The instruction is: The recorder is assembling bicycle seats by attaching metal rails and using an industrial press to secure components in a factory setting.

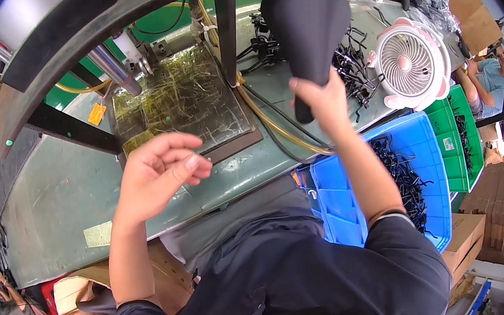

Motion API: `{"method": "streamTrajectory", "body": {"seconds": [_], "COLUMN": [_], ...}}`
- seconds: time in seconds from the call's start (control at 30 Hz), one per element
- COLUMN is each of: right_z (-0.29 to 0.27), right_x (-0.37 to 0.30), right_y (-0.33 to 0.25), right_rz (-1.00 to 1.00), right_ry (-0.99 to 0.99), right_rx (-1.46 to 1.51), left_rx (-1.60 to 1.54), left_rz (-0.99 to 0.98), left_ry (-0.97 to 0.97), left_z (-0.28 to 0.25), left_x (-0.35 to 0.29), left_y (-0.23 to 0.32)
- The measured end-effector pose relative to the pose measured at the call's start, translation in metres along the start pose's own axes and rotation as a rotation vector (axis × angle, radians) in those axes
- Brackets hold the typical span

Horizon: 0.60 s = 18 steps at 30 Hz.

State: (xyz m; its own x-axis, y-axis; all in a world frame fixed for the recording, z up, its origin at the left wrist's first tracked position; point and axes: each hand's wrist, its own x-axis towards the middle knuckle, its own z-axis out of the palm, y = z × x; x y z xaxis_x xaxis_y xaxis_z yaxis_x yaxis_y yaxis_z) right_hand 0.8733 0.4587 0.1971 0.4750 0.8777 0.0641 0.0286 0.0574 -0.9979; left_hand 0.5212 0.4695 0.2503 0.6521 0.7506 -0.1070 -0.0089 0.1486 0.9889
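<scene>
One black saddle (pixel 310 24) | narrow end in right hand (pixel 325 99) | thumb across

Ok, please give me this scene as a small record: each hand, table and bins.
left hand: fingers loosely curled, seemingly holding nothing, near a machine plate
right hand: grips the narrow end of a black saddle
table: green, with black parts and a pink-and-white fan
right side: blue bin and green bin, dark pieces inside both

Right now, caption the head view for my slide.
Right grip holding a black saddle, left grip empty near a metal plate.
</scene>
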Motion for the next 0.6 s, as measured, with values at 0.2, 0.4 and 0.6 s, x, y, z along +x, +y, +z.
{"method": "streamTrajectory", "body": {"seconds": [0.2,0.4,0.6], "right_z": [0.018,0.059,0.051], "right_x": [0.197,0.154,0.125], "right_y": [-0.033,0.019,0.069], "right_rz": [-0.062,-0.796,-1.369], "right_ry": [-0.180,-0.546,-0.413], "right_rx": [0.376,-1.061,-1.546], "left_rx": [0.200,0.434,0.530], "left_rz": [-0.069,0.136,0.207], "left_ry": [-0.066,0.254,1.447], "left_z": [0.014,-0.056,-0.225], "left_x": [-0.019,-0.150,-0.380], "left_y": [0.005,-0.004,-0.109]}}
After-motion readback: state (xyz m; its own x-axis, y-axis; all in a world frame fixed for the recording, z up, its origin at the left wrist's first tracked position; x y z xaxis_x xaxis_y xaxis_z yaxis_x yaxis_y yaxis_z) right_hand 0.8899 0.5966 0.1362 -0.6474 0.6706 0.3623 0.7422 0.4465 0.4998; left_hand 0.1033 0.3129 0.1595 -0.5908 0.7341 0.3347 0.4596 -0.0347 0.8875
